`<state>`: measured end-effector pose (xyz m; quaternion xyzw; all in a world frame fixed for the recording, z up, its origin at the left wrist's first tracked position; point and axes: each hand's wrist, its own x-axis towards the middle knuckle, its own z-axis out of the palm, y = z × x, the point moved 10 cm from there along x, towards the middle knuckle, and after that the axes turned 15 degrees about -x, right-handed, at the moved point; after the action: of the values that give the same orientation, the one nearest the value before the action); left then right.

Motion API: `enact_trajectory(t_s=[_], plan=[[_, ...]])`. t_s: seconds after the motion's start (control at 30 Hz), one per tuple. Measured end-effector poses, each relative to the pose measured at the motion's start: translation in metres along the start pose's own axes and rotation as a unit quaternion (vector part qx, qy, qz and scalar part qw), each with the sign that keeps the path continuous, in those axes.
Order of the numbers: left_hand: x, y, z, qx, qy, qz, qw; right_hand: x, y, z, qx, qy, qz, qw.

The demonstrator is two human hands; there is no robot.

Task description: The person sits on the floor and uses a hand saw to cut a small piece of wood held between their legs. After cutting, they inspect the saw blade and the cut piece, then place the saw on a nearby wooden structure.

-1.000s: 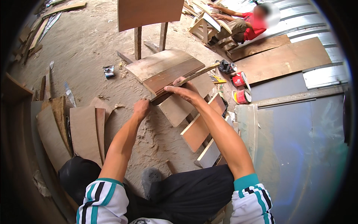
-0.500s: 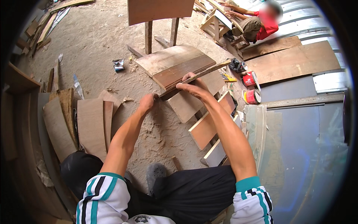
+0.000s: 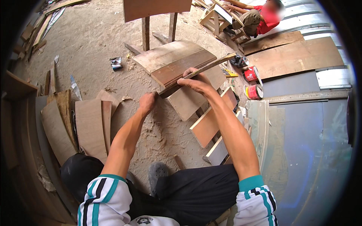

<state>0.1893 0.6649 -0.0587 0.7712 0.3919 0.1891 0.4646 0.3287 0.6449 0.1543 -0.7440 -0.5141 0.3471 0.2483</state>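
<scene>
A long, narrow wooden strip slants up to the right, held in front of me in both hands. My right hand is closed round its middle, with the thumb along the near side. At its lower left end, my left hand is closed, gripping the tip; its fingertips are mostly hidden. Just beyond the strip lies a dark brown board, with a paler, worn board alongside it. A light brown panel sits below the strip, partly covered by my right hand and forearm.
Several offcuts lean at the left. Orange-brown board and white board lie under my right forearm. Red cans stand right, beside a grey sheet. A person in red sits at far right. An upright panel stands ahead.
My view has shifted slightly, so the surroundings sit a little higher and further left. Both hands keep their hold on the wooden strip.
</scene>
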Motion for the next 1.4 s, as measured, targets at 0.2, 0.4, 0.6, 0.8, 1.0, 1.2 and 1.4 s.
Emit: enact_trajectory(t_s=[0.2,0.4,0.6,0.8,1.0,1.2,1.4], plan=[[-0.002,-0.003,-0.002,0.018,-0.001,0.004,1.000,-0.008,-0.017,-0.004,-0.120,0.011,0.028,0.992],[-0.001,0.000,0.003,0.023,-0.016,-0.012,1.000,-0.005,-0.003,-0.006,-0.128,0.009,0.038,0.991],[-0.002,-0.003,0.002,0.037,-0.013,-0.005,0.999,-0.006,-0.006,-0.006,-0.125,0.001,0.047,0.991],[0.002,-0.013,0.008,0.041,0.010,0.048,0.998,-0.006,-0.010,-0.006,-0.111,0.026,0.010,0.993],[-0.001,-0.024,0.008,0.033,0.045,0.084,0.995,-0.007,-0.012,-0.007,-0.090,0.042,-0.017,0.995],[-0.009,-0.016,-0.001,0.072,0.079,0.041,0.993,-0.015,-0.003,-0.007,-0.060,0.065,0.036,0.995],[-0.005,-0.017,-0.005,0.066,0.060,0.027,0.996,-0.016,-0.012,-0.003,-0.043,0.068,0.058,0.995]])
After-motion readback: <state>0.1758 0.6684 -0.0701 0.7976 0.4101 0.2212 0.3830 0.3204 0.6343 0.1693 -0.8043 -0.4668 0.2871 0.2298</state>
